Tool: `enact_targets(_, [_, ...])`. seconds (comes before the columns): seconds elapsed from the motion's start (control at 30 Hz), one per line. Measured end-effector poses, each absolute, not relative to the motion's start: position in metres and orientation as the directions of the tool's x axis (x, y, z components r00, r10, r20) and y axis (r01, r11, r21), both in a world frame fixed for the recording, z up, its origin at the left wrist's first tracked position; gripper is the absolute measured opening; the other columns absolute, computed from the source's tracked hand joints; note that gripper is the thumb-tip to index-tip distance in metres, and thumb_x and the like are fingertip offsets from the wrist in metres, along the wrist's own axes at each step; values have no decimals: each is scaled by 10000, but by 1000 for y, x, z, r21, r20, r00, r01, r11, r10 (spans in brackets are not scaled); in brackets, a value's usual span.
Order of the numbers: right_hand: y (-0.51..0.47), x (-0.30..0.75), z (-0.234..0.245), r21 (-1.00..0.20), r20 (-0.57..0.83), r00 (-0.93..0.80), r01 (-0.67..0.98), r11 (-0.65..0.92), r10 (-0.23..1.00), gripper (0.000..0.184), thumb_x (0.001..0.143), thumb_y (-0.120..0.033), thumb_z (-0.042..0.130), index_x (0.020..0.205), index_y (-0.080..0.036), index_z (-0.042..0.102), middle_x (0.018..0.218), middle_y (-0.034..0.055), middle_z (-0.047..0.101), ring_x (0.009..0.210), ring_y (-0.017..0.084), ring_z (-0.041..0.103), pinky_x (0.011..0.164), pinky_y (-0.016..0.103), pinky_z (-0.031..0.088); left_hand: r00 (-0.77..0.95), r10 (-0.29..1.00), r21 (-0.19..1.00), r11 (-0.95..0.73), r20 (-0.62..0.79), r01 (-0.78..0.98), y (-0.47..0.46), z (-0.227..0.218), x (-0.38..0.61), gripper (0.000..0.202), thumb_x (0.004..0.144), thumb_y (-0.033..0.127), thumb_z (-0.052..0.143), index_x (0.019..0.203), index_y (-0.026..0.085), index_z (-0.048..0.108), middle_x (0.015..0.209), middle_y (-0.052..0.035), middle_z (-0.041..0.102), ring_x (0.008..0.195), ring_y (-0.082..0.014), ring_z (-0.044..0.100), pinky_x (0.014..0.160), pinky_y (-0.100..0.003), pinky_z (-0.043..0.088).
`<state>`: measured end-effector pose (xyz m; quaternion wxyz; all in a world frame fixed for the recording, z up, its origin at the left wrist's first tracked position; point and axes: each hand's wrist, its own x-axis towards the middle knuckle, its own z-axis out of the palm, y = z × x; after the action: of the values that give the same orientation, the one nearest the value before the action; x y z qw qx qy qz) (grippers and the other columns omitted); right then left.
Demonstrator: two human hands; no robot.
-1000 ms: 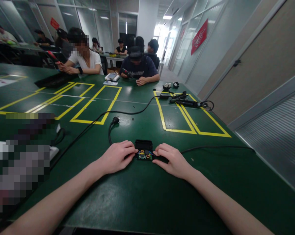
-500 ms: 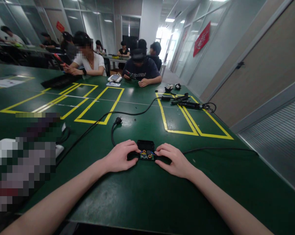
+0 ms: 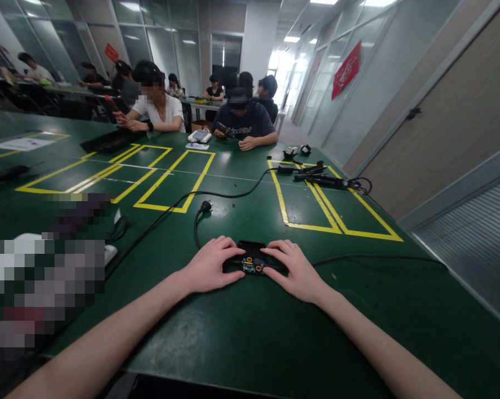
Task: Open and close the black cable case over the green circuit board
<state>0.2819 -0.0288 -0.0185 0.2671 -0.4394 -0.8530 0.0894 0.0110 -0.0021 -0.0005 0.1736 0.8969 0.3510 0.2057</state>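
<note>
A small circuit board (image 3: 252,266) with copper coils lies low over the table between my hands. Right behind it is an open black plastic casing half (image 3: 252,247). My left hand (image 3: 214,266) pinches the board's left end, thumb at the front and index finger at the back. At the right end my right hand (image 3: 293,269) does the same. A black cord with a plug (image 3: 206,206) curves out from behind my left hand. Another black cable (image 3: 357,256) runs off to the right from behind my right hand. My fingertips partly hide the board's ends.
The green table (image 3: 241,338) bears yellow tape rectangles. A long cable crosses to a black adapter (image 3: 284,169), beside a black tool (image 3: 326,180) with a cord. Two people sit across, near a white device (image 3: 200,136) and a black tray (image 3: 108,141). Blurred items lie at left.
Both hands still hold the board; my fingers have shifted slightly at its ends, the right index finger further over the back. The view has turned a little left.
</note>
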Motion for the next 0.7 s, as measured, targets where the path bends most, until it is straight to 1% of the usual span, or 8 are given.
enact_targets(0.1, [-28, 282, -20, -478, 372, -415, 681, 555, 830, 234, 1005, -329, 583, 1145, -227, 739, 1170, 123, 699, 1078, 285, 640, 930, 495, 539, 683, 694, 465, -694, 230, 549, -3, 1, 11, 421, 855, 370, 793, 1226, 186, 713, 1115, -78, 668, 1030, -252, 624, 935, -405, 518])
enact_targets(0.23, [-25, 283, -22, -592, 357, -354, 630, 503, 864, 268, 1026, -315, 539, 1005, -247, 797, 1142, 105, 728, 1066, 267, 670, 942, 469, 556, 693, 688, 460, -697, 215, 550, -3, 1, 11, 440, 843, 363, 808, 1239, 195, 718, 1129, -79, 672, 1038, -252, 626, 942, -411, 517])
enact_targets(0.3, [-24, 282, -22, -653, 336, -330, 594, 471, 882, 251, 1010, -319, 569, 964, -250, 806, 1143, 99, 736, 1070, 264, 680, 955, 464, 559, 703, 676, 453, -709, 221, 540, -3, 1, 10, 434, 851, 372, 798, 1242, 202, 718, 1129, -79, 674, 1038, -251, 627, 948, -408, 518])
enact_targets(0.43, [-23, 279, -21, -748, 329, -285, 503, 433, 900, 146, 942, -319, 670, 914, -238, 788, 1138, 94, 713, 1083, 259, 685, 978, 445, 560, 712, 662, 445, -724, 233, 527, -2, -2, 9, 427, 848, 370, 794, 1236, 205, 720, 1125, -77, 672, 1043, -252, 629, 963, -407, 521])
enact_targets(0.5, [-24, 277, -21, -795, 325, -267, 442, 415, 907, 113, 919, -312, 689, 924, -235, 772, 1144, 89, 684, 1024, 236, 690, 921, 409, 588, 711, 663, 446, -723, 232, 528, -1, -3, 8, 432, 845, 369, 795, 1238, 207, 717, 1127, -77, 671, 1045, -254, 630, 967, -412, 522])
enact_targets(0.57, [-25, 274, -20, -843, 306, -249, 378, 383, 919, 116, 898, -297, 695, 978, -239, 757, 1163, 79, 654, 932, 199, 689, 840, 367, 613, 712, 663, 448, -722, 231, 528, -1, -3, 8, 434, 848, 370, 791, 1243, 211, 712, 1133, -78, 672, 1048, -255, 632, 968, -418, 523])
enact_targets(0.63, [-25, 273, -21, -879, 285, -228, 325, 348, 931, 202, 872, -265, 697, 1070, -252, 737, 1174, 66, 640, 880, 170, 683, 792, 334, 621, 711, 663, 454, -722, 235, 523, -1, -3, 8, 434, 846, 364, 790, 1244, 216, 704, 1146, -81, 676, 1056, -258, 635, 973, -422, 524])
enact_targets(0.7, [-25, 273, -23, -898, 270, -213, 295, 325, 939, 331, 849, -229, 695, 1177, -267, 710, 1172, 56, 645, 885, 161, 681, 790, 317, 621, 712, 662, 469, -719, 235, 513, -2, -1, 8, 433, 843, 352, 789, 1244, 224, 685, 1167, -80, 685, 1073, -259, 640, 984, -423, 523])
